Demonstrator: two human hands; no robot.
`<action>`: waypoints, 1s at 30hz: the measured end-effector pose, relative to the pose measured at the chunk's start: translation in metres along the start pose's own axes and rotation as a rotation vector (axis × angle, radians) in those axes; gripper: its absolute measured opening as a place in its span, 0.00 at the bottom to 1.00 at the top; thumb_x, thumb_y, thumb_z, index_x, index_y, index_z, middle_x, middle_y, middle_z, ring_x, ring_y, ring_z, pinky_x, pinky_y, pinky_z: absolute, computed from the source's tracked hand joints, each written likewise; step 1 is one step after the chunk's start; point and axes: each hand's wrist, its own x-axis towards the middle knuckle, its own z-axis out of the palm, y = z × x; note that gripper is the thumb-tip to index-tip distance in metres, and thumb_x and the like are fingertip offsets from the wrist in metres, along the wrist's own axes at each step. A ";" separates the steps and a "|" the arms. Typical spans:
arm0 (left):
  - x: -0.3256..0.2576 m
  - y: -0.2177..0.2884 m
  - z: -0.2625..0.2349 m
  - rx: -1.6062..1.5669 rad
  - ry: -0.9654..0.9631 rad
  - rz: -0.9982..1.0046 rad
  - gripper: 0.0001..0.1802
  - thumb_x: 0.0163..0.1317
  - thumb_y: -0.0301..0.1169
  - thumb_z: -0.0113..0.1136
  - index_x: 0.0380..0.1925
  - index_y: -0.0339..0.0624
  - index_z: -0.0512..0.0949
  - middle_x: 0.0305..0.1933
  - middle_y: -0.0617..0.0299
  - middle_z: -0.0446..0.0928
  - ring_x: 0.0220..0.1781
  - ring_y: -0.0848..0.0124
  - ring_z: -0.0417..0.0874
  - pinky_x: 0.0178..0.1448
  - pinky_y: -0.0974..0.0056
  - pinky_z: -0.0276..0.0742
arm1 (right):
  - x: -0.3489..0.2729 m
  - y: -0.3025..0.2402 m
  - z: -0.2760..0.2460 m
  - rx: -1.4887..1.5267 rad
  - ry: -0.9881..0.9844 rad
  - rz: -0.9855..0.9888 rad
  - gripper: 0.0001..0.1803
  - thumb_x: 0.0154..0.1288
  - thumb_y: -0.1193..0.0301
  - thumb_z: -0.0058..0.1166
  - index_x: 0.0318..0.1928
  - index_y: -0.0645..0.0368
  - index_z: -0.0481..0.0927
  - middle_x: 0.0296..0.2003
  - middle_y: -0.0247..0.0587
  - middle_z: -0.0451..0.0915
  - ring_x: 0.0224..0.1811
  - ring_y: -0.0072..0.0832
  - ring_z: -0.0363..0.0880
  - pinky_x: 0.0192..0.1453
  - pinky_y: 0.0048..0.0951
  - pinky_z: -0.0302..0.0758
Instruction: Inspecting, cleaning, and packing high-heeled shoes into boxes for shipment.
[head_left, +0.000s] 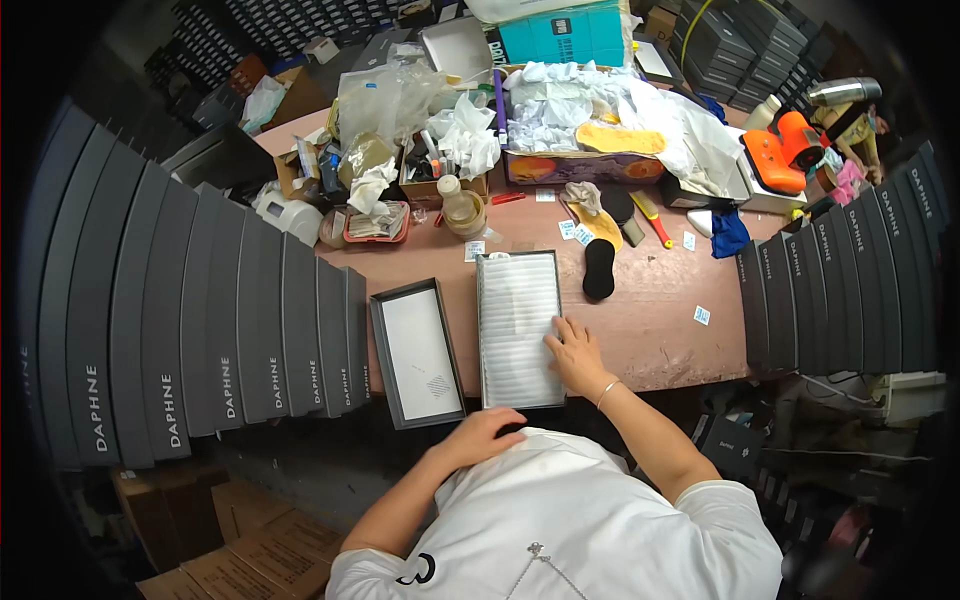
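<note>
In front of me stands a dark grey shoebox without its lid, filled with white ribbed wrapping (518,320) that hides whatever lies under it. My right hand (574,355) rests at the box's right rim, fingers apart, fingertips on the wrapping. Close to the near end of the box is my left hand (482,438), its fingers loosely stretched and slightly bent, with nothing visible in them. A shallow grey box lid (423,352) with a white inside lies to the left, inner side up, partly over the table's front edge.
Tall rows of grey shoeboxes flank me on the left (210,310) and right (850,290). Behind are a black shoe brush (599,269), a yellow-handled brush (652,218), a bottle (461,207), a carton of crumpled paper (570,105) and an orange tool (783,155). A person (868,135) is at far right.
</note>
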 end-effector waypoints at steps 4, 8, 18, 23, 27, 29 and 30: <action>0.020 0.004 0.020 -0.078 0.037 -0.005 0.17 0.63 0.36 0.59 0.47 0.37 0.78 0.48 0.52 0.78 0.50 0.57 0.80 0.55 0.61 0.75 | 0.001 -0.006 0.002 0.119 -0.127 0.155 0.16 0.57 0.73 0.57 0.47 0.59 0.72 0.58 0.54 0.68 0.62 0.52 0.64 0.61 0.55 0.63; 0.034 0.012 0.008 -0.148 -0.091 0.000 0.18 0.63 0.36 0.59 0.48 0.36 0.77 0.49 0.51 0.78 0.49 0.57 0.79 0.54 0.61 0.75 | 0.005 -0.019 -0.019 0.272 -0.178 0.332 0.14 0.58 0.72 0.56 0.45 0.56 0.72 0.60 0.54 0.66 0.67 0.51 0.58 0.64 0.59 0.58; 0.043 0.012 0.009 -0.140 -0.209 -0.076 0.19 0.63 0.36 0.57 0.51 0.37 0.76 0.49 0.50 0.78 0.51 0.58 0.79 0.56 0.61 0.74 | 0.029 -0.048 -0.036 0.379 -0.223 0.277 0.15 0.59 0.73 0.55 0.46 0.57 0.70 0.58 0.59 0.67 0.50 0.58 0.74 0.47 0.47 0.76; 0.071 -0.041 0.045 -0.053 0.341 0.147 0.30 0.63 0.36 0.57 0.64 0.40 0.64 0.70 0.47 0.57 0.72 0.53 0.58 0.72 0.55 0.57 | 0.064 -0.165 -0.032 0.609 -0.081 -0.402 0.21 0.59 0.71 0.55 0.53 0.57 0.70 0.53 0.56 0.71 0.48 0.54 0.75 0.48 0.46 0.75; 0.062 -0.104 -0.011 -0.267 0.982 -0.263 0.28 0.65 0.34 0.55 0.64 0.39 0.63 0.69 0.47 0.59 0.68 0.53 0.63 0.70 0.56 0.60 | 0.038 -0.112 -0.025 0.628 -0.122 0.050 0.20 0.61 0.68 0.55 0.53 0.58 0.72 0.41 0.53 0.78 0.43 0.50 0.78 0.42 0.44 0.77; 0.060 -0.121 -0.008 -0.598 0.891 -0.462 0.27 0.67 0.34 0.53 0.64 0.39 0.63 0.68 0.46 0.60 0.68 0.55 0.64 0.70 0.56 0.61 | 0.025 -0.077 0.006 0.210 -0.317 0.119 0.16 0.59 0.64 0.57 0.41 0.64 0.74 0.38 0.54 0.79 0.36 0.47 0.80 0.38 0.43 0.78; 0.060 -0.120 -0.010 -0.470 0.896 -0.448 0.27 0.68 0.35 0.52 0.64 0.39 0.62 0.68 0.46 0.60 0.68 0.55 0.64 0.69 0.56 0.61 | 0.016 -0.065 0.041 0.121 -0.281 0.150 0.17 0.58 0.63 0.58 0.39 0.64 0.75 0.36 0.55 0.79 0.35 0.47 0.81 0.38 0.43 0.78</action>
